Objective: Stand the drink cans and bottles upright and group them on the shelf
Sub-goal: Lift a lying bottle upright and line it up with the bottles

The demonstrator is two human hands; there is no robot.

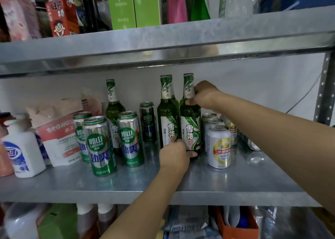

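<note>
A: What carries it all?

B: A metal shelf (235, 184), galvanised, with another deck close above it.

A: And the tallest things on it?

B: Three green beer bottles, all upright. The held bottle (191, 130) stands near the middle, touching or almost touching the second bottle (167, 122) on its left. The third bottle (114, 108) stands well to the left, near the back wall.

A: What sits at the left end?

B: A refill pouch (59, 142) and a white pump bottle (23, 153) (neither is a drink).

A: The cans?

B: Four tall ones stand upright left of the bottle pair. The front tall can (99, 146) is nearest the edge, and the middle tall can (130, 139) stands just to its right. The back tall can (80, 126) is behind them on the left, and a dark can (147, 122) is further back. Right of the held bottle stands a shorter white-and-gold can (219, 148), with more can tops behind it, partly hidden by the forearm.

A: The hands?

B: The right hand (203, 94) wraps round the held bottle's neck, thumb on the shoulder. The left hand (175, 155) grips its base, thumb laid across the front.
</note>
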